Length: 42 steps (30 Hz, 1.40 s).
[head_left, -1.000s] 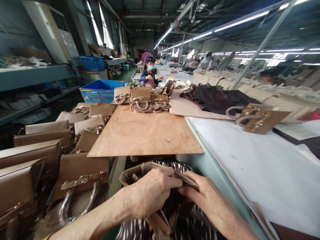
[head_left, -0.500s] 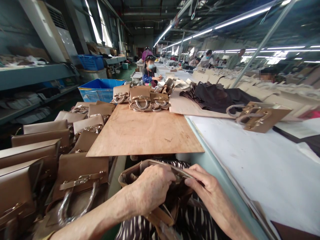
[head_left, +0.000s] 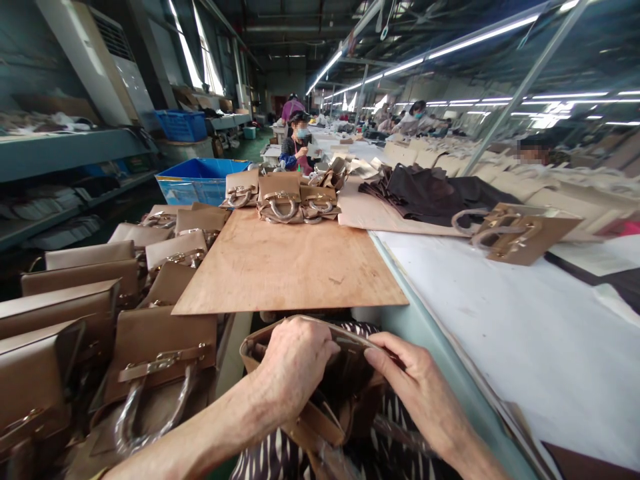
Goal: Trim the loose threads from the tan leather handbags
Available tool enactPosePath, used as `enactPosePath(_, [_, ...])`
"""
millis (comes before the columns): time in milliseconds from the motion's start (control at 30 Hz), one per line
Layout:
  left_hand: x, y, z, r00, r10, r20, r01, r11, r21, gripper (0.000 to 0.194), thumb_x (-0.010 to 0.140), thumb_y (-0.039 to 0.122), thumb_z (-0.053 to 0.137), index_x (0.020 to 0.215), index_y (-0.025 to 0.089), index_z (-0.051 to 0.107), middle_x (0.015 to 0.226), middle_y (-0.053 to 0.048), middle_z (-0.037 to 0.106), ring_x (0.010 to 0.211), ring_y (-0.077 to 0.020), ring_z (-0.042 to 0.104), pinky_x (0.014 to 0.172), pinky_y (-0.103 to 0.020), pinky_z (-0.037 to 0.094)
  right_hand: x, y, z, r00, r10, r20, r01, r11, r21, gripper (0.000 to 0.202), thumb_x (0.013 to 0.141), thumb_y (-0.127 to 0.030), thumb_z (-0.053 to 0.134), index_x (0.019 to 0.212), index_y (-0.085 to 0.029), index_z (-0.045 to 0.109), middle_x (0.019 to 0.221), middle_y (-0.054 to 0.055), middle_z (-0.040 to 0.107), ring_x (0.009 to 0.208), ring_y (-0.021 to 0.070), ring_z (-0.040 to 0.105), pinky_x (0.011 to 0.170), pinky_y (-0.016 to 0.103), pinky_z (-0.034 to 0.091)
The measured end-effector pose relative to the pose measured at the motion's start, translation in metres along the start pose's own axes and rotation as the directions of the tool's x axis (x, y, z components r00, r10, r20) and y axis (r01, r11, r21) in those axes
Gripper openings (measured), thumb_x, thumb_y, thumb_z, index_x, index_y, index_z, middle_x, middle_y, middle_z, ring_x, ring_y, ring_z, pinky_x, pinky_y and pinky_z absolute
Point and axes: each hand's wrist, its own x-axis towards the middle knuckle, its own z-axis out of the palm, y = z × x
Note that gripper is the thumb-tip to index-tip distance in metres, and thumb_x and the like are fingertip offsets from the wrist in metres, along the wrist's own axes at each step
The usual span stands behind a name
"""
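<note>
A brown handbag (head_left: 320,427) lies in the lap on patterned cloth, its mouth open toward the camera. My left hand (head_left: 300,357) is closed over the bag's far rim, left of centre, with the fingertips curled inside and partly hidden. The rim's right part is pinched between the thumb and fingers of my right hand (head_left: 407,373). Between the two hands the rim runs as a thin edge, and the bag's inside is dark. A strap and part of a wrapped handle hang below the hands.
Rows of brown handbags (head_left: 165,353) stand at the left. A wooden board (head_left: 295,267) lies ahead, with several bags at its far end. A white-topped table (head_left: 490,320) at the right bears another bag (head_left: 535,233) and dark material (head_left: 435,190). A person (head_left: 299,143) sits beyond.
My left hand has shifted slightly left and up along the rim. My right hand has moved slightly left, still pinching. The seated person beyond has raised a hand.
</note>
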Motion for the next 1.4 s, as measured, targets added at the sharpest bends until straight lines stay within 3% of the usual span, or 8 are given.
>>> enactPosePath(200, [-0.001,0.0,-0.002,1.0,-0.016,-0.02,0.017,0.999,0.052,0.026,0.085,0.02,0.043,0.069,0.014,0.062,0.075,-0.004,0.065,0.073,-0.018,0.06,0.067,-0.026,0.041,-0.001,0.006,0.004,1.0,0.013,-0.002,-0.013,0.999,-0.033,0.027,0.09,-0.043,0.04,0.078,-0.021,0.05,0.069,-0.004,0.051,0.065,0.0117,0.048,0.06,0.02,0.039])
enactPosePath(600, [-0.003,-0.001,-0.003,0.997,-0.075,-0.036,0.079,0.985,0.152,0.028,0.088,0.025,0.039,0.074,0.015,0.061,0.078,-0.007,0.066,0.074,-0.0218,0.062,0.062,-0.029,0.04,0.002,0.0,0.004,0.999,0.031,0.006,-0.031,0.999,-0.028,0.033,0.089,-0.045,0.039,0.073,-0.02,0.052,0.067,-0.003,0.049,0.065,0.0125,0.047,0.059,0.018,0.039])
enactPosePath(767, [-0.005,-0.001,0.001,0.995,-0.047,-0.091,0.064,0.979,0.194,0.028,0.089,0.022,0.036,0.072,0.016,0.058,0.074,-0.005,0.063,0.069,-0.0204,0.06,0.058,-0.028,0.037,-0.002,0.002,0.006,0.999,0.038,-0.002,-0.038,0.998,-0.046,0.033,0.089,-0.045,0.039,0.075,-0.02,0.055,0.064,-0.004,0.046,0.06,0.0116,0.045,0.056,0.018,0.038])
enactPosePath(1133, [-0.004,-0.006,0.006,0.982,-0.059,-0.177,0.1,0.967,0.236,0.023,0.089,0.022,0.039,0.076,0.018,0.058,0.08,-0.004,0.062,0.078,-0.0204,0.057,0.066,-0.03,0.038,-0.003,0.009,0.006,0.997,0.079,-0.012,-0.079,0.997,-0.025,0.034,0.087,-0.048,0.04,0.073,-0.02,0.054,0.063,-0.003,0.046,0.061,0.013,0.046,0.056,0.017,0.039])
enactPosePath(1400, [-0.002,-0.011,0.012,0.935,0.051,-0.35,0.028,0.976,0.217,0.02,0.085,0.016,0.048,0.069,0.017,0.06,0.089,-0.005,0.056,0.088,-0.0216,0.046,0.079,-0.036,0.035,-0.006,0.009,0.005,0.997,0.079,0.004,-0.079,0.997,0.014,0.031,0.086,-0.047,0.041,0.073,-0.021,0.052,0.065,-0.003,0.05,0.062,0.0132,0.048,0.056,0.017,0.041])
